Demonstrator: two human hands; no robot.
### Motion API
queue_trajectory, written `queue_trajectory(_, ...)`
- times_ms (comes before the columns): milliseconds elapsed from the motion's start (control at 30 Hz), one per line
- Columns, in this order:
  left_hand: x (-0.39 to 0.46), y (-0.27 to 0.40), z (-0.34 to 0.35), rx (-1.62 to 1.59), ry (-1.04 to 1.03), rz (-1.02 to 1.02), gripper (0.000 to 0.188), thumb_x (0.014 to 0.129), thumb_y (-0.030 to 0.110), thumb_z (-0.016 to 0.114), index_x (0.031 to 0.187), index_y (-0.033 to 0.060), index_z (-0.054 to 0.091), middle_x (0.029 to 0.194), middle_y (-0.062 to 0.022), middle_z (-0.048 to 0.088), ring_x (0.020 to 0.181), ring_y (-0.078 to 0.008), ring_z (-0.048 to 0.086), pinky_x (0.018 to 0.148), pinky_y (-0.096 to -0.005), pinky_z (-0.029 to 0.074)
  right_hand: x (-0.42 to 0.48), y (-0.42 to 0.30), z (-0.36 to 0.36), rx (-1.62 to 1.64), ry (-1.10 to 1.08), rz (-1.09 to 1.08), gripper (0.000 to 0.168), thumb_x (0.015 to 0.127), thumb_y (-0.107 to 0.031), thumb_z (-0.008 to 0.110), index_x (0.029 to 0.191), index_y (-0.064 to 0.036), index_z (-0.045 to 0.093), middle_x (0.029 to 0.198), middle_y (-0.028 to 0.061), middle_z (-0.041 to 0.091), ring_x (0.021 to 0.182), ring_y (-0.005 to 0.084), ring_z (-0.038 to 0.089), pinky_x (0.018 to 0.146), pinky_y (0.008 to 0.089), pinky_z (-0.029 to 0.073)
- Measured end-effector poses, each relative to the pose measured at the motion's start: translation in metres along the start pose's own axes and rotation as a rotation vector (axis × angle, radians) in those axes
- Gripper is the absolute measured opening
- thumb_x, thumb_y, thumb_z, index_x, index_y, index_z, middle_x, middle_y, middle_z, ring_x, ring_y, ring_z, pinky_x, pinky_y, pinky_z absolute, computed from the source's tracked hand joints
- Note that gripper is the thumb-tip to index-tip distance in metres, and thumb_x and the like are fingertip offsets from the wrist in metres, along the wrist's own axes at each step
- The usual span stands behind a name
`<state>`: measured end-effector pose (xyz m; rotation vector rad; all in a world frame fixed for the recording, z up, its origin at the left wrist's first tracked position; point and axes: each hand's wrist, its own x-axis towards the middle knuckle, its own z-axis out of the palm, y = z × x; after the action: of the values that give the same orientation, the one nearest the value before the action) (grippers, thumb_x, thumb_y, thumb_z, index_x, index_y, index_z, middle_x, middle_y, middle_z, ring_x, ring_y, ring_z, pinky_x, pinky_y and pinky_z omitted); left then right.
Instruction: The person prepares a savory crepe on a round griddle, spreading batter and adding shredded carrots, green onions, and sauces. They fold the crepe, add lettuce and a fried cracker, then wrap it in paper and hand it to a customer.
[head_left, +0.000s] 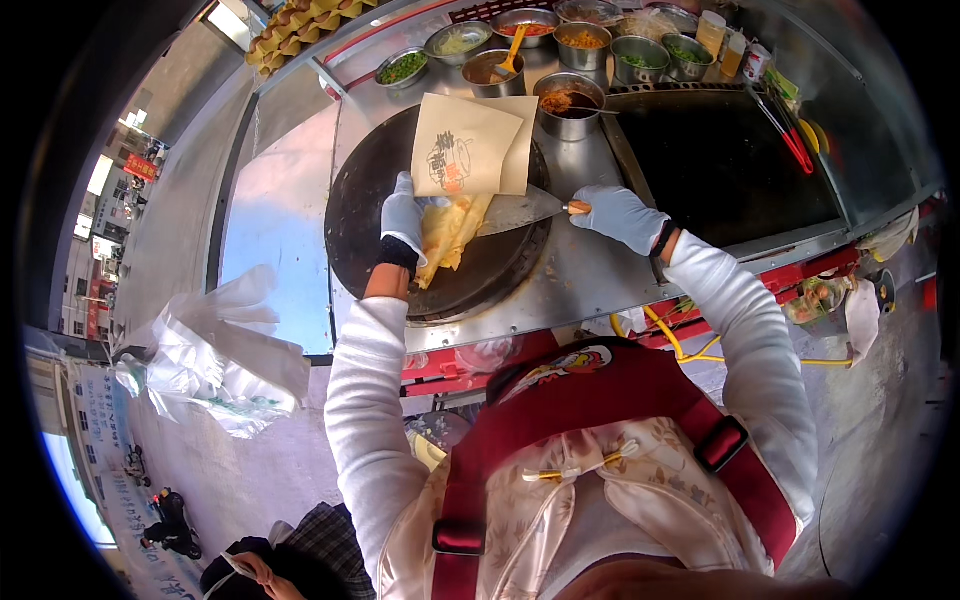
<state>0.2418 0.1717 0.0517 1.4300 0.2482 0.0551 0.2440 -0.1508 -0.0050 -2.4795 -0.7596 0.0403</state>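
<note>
My left hand (405, 217), in a thin whitish glove, holds a brown paper bag (465, 150) printed with a drawing and writing. A folded, golden-brown filled pancake (450, 232) reaches into the bag's near end, with its other end sticking out towards me. In my right hand (619, 217), gloved too, is the wooden handle of a broad metal spatula (525, 211). Its blade lies at the right side of the pancake, partly hidden by the bag and the food. All this is over a round dark griddle (367, 180). The left fingers are partly hidden by the bag.
Behind the griddle stand metal bowls, a sauce pot (570, 124) with a spoon and a container with a yellow brush (514, 51). Tongs with red handles (791, 142) lie on the flat black griddle (727, 165) at right. Plastic bags (225, 360) hang at left; a person (262, 574) is at lower left.
</note>
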Motion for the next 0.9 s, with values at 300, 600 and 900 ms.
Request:
queue_trajectory(300, -0.005, -0.026, 0.051, -0.117, -0.023, -0.116, 0.037, 0.1, 0.031, 0.033, 0.104, 0.002, 0.056, 0.084, -0.0092, 0.066, 0.066, -0.0185, 0.061, 0.069, -0.0308, 0.049, 0.001, 0.023, -0.025, -0.042, -0.086, 0.024, 0.037, 0.082, -0.036, 0.06, 0.098, -0.002, 0.062, 0.088, 0.0178, 0.064, 0.081, 0.0332, 0.061, 0.072, 0.0385, 0.048)
queue_trajectory(600, 0.01, -0.026, 0.054, -0.312, 0.025, -0.139, 0.035, 0.099, 0.033, 0.032, 0.104, 0.0058, 0.054, 0.083, -0.0084, 0.066, 0.063, -0.0199, 0.062, 0.07, -0.0343, 0.046, 0.06, -0.027, -0.047, 0.513, -0.536, 0.307, 0.072, 0.082, -0.067, 0.047, 0.123, -0.008, 0.052, 0.09, 0.0064, 0.063, 0.072, 0.0148, 0.059, 0.06, 0.0286, 0.049)
queue_trajectory(900, 0.002, -0.021, 0.061, -0.338, -0.033, -0.239, 0.036, 0.099, 0.038, 0.03, 0.105, 0.0098, 0.053, 0.084, -0.0064, 0.065, 0.072, -0.0206, 0.063, 0.079, -0.0412, 0.043, 0.069, -0.044, -0.021, 0.539, -0.32, 0.408, 0.074, 0.073, -0.071, 0.056, 0.112, -0.009, 0.058, 0.086, 0.0017, 0.057, 0.071, 0.0135, 0.052, 0.059, 0.0292, 0.044)
